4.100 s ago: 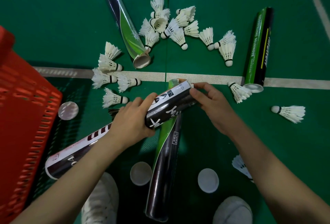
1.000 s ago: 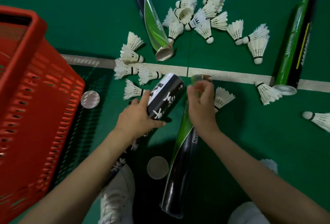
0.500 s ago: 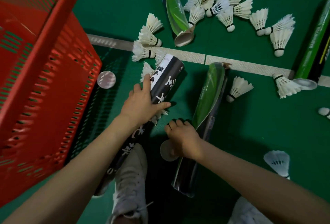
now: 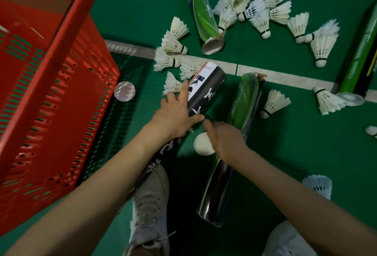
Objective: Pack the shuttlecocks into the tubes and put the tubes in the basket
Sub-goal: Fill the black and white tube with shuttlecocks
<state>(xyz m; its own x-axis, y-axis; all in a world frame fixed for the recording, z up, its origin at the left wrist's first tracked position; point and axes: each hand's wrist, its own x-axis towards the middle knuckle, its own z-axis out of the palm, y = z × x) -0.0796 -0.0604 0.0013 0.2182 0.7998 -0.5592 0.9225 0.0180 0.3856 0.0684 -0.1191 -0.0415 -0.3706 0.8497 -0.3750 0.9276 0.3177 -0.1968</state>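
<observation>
My left hand point(image 4: 175, 117) grips a black-and-white tube point(image 4: 206, 88) that slants up to the right, its far end near the white court line. My right hand point(image 4: 226, 139) is just right of it, fingers closed on a round white cap point(image 4: 202, 144) held off the floor. A green-and-black tube point(image 4: 242, 108) lies under and beyond my right hand. Loose white shuttlecocks lie beside the held tube's far end point(image 4: 173, 51), in a far pile point(image 4: 255, 4), and singly point(image 4: 275, 102). The red basket point(image 4: 85, 11) stands at the left.
Another green tube point(image 4: 202, 11) lies at the top with its open end toward me. A capped green tube point(image 4: 359, 57) lies far right, a shuttlecock point(image 4: 326, 100) beside it. A loose cap point(image 4: 124, 91) sits by the basket. My shoes point(image 4: 151, 204) are below.
My right hand left the tube mouth, reached down to the cap on the floor and has lifted it toward the held tube. My view has swung left, showing more of the basket.
</observation>
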